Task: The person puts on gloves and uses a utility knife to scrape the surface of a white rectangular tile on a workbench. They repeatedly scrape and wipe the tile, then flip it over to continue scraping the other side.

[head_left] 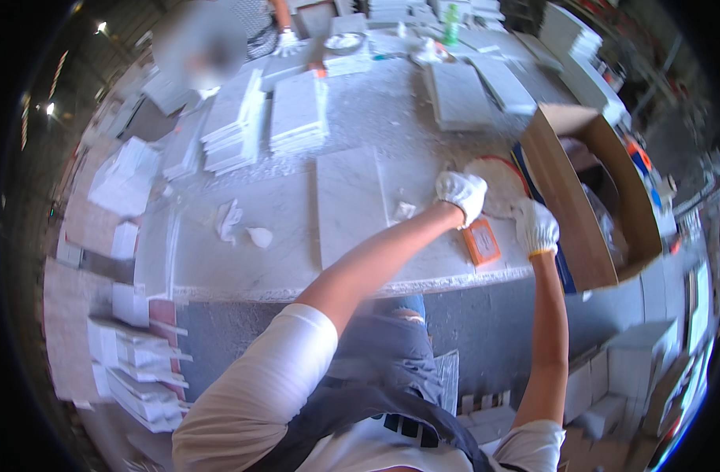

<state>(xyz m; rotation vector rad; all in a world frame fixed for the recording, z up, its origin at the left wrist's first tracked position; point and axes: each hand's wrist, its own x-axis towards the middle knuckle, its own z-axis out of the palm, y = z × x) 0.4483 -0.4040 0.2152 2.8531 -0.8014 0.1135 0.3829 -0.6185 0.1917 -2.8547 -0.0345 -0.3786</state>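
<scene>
Head view: well off to the left of the worker's left hand (pixel 461 193), I see a pile of white blocks (pixel 124 177). Moving toward that hand, a crumpled white scrap (pixel 228 220) and a smaller white scrap (pixel 258 237) lie on the pale table (pixel 285 271), with a tidy slab stack (pixel 299 114) farther off behind them. Above that stack, far beyond the left hand, a co-worker's gloved hand (pixel 289 43) reaches down toward other slabs. A flat veined slab (pixel 350 208) comes next, then a little whitish crumple (pixel 405 211) just beside the left hand.

The left hand, in a white knitted glove, has its fingers curled inward at the left side of a round, red-edged piece (pixel 500 187); I can't tell whether it pinches anything. That round piece lies between the two hands. Nearer the worker, just below it and also between them, is an orange box (pixel 480 241). At the round piece's lower right is the right hand (pixel 538 228), gloved alike, its fingers bent and their tips unclear, so I can't tell whether they grip. Just right of that hand stands an open cardboard box (pixel 576 216), clear plastic (pixel 604 220) showing inside.
</scene>
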